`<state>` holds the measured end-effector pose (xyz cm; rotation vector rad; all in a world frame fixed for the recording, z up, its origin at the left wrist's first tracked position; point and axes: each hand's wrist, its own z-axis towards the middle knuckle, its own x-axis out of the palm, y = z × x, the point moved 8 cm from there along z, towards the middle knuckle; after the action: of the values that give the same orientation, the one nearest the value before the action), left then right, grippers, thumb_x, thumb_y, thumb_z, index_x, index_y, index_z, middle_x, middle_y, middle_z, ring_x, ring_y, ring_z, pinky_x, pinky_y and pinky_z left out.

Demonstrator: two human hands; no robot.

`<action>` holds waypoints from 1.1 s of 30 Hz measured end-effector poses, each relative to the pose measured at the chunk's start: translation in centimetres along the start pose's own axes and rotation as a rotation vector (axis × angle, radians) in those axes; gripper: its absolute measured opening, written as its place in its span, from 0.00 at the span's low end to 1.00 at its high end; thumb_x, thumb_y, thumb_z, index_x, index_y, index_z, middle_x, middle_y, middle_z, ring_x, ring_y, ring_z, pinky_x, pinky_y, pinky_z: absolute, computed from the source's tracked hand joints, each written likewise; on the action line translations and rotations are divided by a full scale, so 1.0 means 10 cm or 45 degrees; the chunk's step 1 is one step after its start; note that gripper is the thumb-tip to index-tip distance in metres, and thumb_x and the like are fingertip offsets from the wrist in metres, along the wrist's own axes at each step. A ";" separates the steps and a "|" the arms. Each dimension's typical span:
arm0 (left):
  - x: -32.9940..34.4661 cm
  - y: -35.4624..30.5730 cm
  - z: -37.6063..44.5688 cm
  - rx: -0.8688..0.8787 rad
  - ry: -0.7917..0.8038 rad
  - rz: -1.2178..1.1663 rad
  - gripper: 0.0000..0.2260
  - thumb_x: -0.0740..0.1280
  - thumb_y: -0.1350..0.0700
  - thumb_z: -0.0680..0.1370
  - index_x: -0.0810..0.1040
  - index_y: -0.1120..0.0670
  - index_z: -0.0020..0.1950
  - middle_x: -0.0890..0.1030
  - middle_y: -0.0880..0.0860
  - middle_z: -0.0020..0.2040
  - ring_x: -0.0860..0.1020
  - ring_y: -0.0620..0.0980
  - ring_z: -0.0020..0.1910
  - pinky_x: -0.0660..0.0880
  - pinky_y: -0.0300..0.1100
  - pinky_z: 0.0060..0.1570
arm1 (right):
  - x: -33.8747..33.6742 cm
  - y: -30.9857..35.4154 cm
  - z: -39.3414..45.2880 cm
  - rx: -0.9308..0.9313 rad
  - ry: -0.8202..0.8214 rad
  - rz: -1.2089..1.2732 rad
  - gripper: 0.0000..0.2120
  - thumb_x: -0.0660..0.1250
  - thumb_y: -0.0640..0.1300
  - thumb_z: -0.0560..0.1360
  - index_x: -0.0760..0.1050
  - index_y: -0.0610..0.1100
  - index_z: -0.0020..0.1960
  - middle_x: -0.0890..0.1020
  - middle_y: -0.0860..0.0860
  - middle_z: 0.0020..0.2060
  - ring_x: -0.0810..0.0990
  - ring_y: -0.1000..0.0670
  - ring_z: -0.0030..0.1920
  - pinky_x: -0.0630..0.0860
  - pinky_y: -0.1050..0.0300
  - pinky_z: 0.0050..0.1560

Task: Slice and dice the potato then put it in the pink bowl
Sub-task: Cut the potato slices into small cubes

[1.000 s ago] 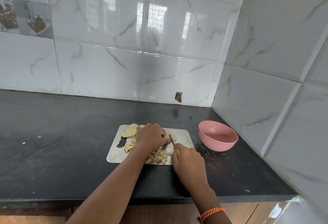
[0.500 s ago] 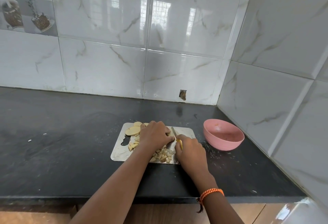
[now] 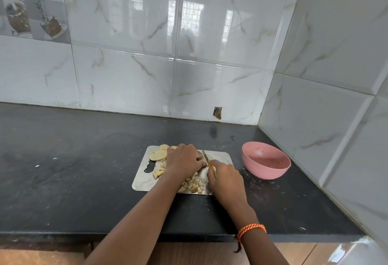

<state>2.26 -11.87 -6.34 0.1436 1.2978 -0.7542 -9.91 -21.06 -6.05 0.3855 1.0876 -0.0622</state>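
A steel cutting board (image 3: pixel 142 180) lies on the black counter. Pale potato slices (image 3: pixel 157 155) sit at its far left, and a heap of diced potato (image 3: pixel 194 184) lies near its front edge. My left hand (image 3: pixel 184 161) is curled over potato pieces at the middle of the board, which it hides. My right hand (image 3: pixel 225 177) grips a yellow-handled knife (image 3: pixel 206 157); the blade points away from me, right beside my left fingers. The pink bowl (image 3: pixel 265 163) stands to the right of the board and holds no potato.
The black counter (image 3: pixel 73 170) stretches to the left, with small crumbs scattered on it. Tiled walls meet in a corner behind and right of the bowl. The counter's front edge runs just below my forearms.
The knife has shifted a little along the board beside my left fingers, and the camera has tilted slightly. My left hand stays on the potato.
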 end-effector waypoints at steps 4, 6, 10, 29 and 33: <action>0.01 0.00 -0.01 -0.016 0.014 0.030 0.16 0.70 0.36 0.79 0.87 0.41 0.61 0.86 0.45 0.59 0.78 0.52 0.65 0.67 0.60 0.70 | 0.04 0.03 0.01 -0.018 0.045 -0.005 0.13 0.57 0.47 0.83 0.77 0.51 0.61 0.83 0.46 0.47 0.80 0.43 0.47 0.75 0.48 0.44; 0.02 0.01 0.00 -0.033 0.016 0.038 0.17 0.70 0.34 0.79 0.87 0.41 0.61 0.86 0.45 0.59 0.78 0.52 0.65 0.67 0.60 0.71 | 0.05 0.04 0.00 -0.026 0.051 0.006 0.14 0.57 0.47 0.83 0.78 0.52 0.62 0.83 0.46 0.48 0.81 0.43 0.48 0.76 0.48 0.46; 0.03 0.03 0.02 -0.051 0.006 0.043 0.18 0.70 0.34 0.78 0.86 0.41 0.62 0.86 0.45 0.58 0.79 0.51 0.64 0.67 0.59 0.69 | 0.02 0.05 -0.10 -0.022 0.043 0.029 0.13 0.57 0.48 0.83 0.78 0.51 0.61 0.83 0.46 0.47 0.80 0.43 0.47 0.76 0.48 0.46; -0.01 0.00 0.00 -0.032 -0.011 0.057 0.14 0.71 0.38 0.79 0.88 0.44 0.56 0.87 0.48 0.54 0.80 0.53 0.61 0.68 0.56 0.66 | -0.19 -0.13 -0.58 0.011 -0.049 0.119 0.17 0.60 0.50 0.82 0.77 0.53 0.68 0.85 0.47 0.45 0.81 0.45 0.44 0.78 0.48 0.48; -0.02 0.00 -0.01 -0.031 -0.014 0.048 0.14 0.70 0.37 0.79 0.88 0.44 0.56 0.87 0.47 0.54 0.79 0.53 0.61 0.68 0.57 0.67 | -0.14 -0.03 -0.40 -0.014 -0.013 0.088 0.13 0.59 0.49 0.82 0.79 0.51 0.61 0.84 0.48 0.44 0.80 0.47 0.43 0.78 0.50 0.45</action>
<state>2.16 -11.74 -6.19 0.1437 1.2902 -0.7057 -14.02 -20.24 -6.55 0.4121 1.0633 0.0030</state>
